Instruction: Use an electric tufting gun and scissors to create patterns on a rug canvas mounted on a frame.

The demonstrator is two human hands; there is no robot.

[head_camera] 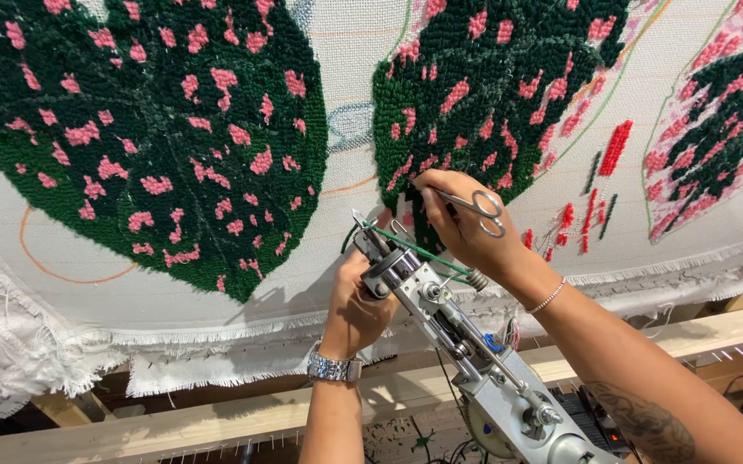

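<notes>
Overhead, one tufting gun (466,344) — left hand (356,301) wrapped around its front; right hand (466,225) pinching green yarn (414,249), one pair of scissors (479,206) looped on its fingers — beneath three leaf patches.

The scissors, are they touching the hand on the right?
Touching. The head view shows the small silver scissors lying across the right hand, one loop hooked on a finger while the fingertips press the tufted cloth.

Wooden frame rail (217,419), tack strip (732,354)
</notes>
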